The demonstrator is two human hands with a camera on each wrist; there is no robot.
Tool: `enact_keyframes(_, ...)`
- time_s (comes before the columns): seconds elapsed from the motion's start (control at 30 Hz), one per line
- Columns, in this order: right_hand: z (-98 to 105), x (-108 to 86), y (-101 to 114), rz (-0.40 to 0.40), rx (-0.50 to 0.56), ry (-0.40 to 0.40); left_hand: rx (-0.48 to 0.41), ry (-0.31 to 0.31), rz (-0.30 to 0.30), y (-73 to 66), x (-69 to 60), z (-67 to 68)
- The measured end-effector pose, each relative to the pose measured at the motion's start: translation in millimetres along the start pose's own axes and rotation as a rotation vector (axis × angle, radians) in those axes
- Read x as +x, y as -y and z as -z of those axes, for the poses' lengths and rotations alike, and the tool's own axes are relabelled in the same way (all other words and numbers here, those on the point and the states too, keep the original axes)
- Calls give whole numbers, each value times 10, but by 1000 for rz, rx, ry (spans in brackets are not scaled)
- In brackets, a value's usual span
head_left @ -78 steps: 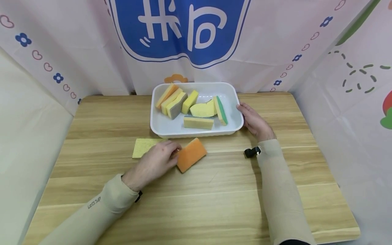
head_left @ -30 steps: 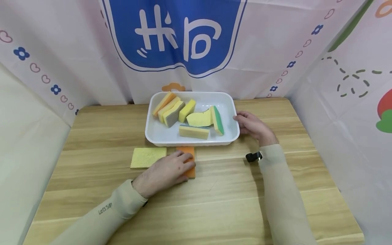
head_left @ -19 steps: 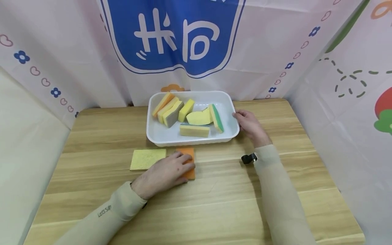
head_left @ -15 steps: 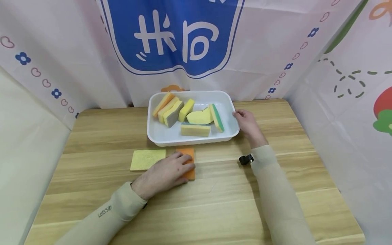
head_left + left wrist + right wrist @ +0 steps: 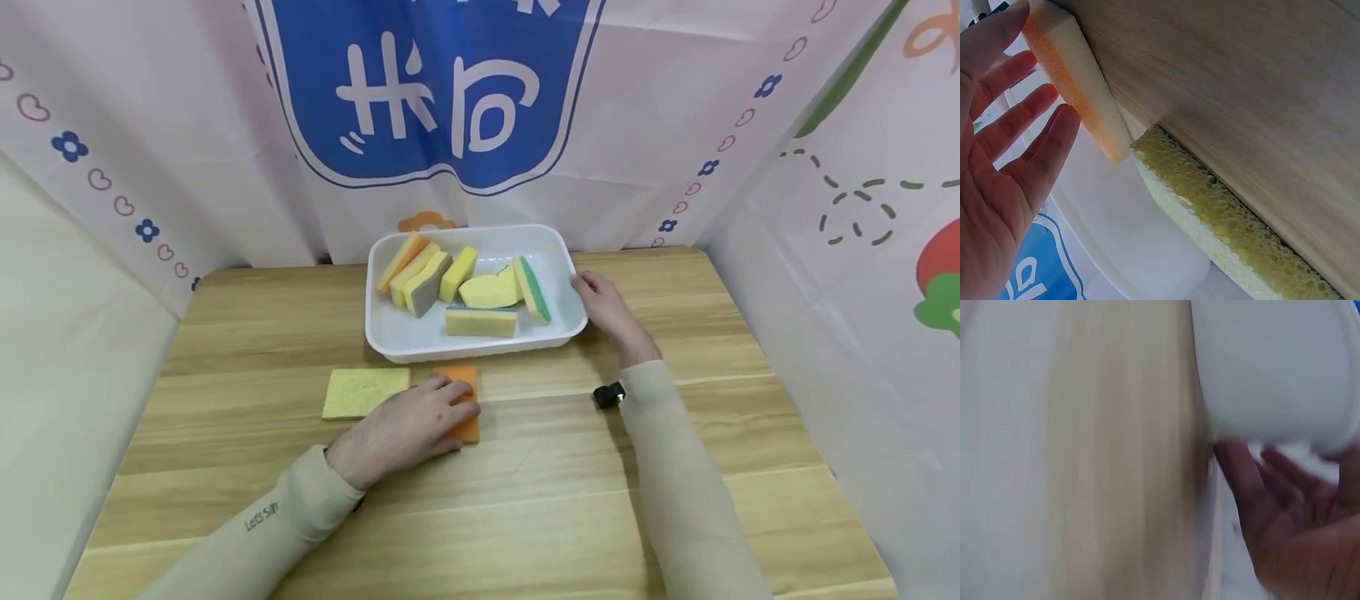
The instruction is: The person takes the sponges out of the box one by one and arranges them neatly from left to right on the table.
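An orange-topped sponge (image 5: 467, 430) lies flat on the wooden table, partly covered by my left hand (image 5: 412, 421). The fingers of that hand rest on its orange face, fairly straight and spread in the left wrist view. Just left of it lies a flat yellow sponge (image 5: 363, 392), with a narrow gap between the two. My right hand (image 5: 609, 310) holds the right end of a white tray (image 5: 405, 343), thumb at the rim and fingers against the outer wall. The right wrist view is blurred.
Several sponges stand in the tray: a grey-backed one (image 5: 427, 285), a green-backed one (image 5: 532, 290), a curved yellow one (image 5: 490, 289) and a block at the front (image 5: 481, 322). A printed curtain (image 5: 637, 125) hangs behind the table (image 5: 555, 517).
The orange sponge, tilted in the left hand's grip at first, came down flat and squared beside the yellow sponge. The left hand then stayed on it. The right hand kept to the tray's end.
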State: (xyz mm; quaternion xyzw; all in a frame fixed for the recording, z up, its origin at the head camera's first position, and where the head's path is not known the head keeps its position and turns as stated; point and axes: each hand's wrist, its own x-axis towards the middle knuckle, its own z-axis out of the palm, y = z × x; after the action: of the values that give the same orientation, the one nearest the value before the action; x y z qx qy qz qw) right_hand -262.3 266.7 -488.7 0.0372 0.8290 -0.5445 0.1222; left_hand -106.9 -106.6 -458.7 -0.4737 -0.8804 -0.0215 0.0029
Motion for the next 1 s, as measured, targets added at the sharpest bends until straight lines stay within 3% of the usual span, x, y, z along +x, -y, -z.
enact_keyframes(0.17, 262, -21, -129, 13, 109, 308, -20, -5, -8, 10, 20, 16)
enact_keyframes(0.3, 334, -18, -148, 25, 152, 415, -23, 8, -6, 14, 28, 59)
enact_keyframes(0.6, 301, -30, -59, -12, 142, 408, -79, -3, -18, 33, 192, 321)
enact_keyframes(0.8, 282, -70, -60, -16, 157, 414, -138, 19, 77, 166, 368, 530)
enact_keyframes(1.0, 262, -76, -80, -30, 173, 405, -133, -16, 149, 347, 496, 581)
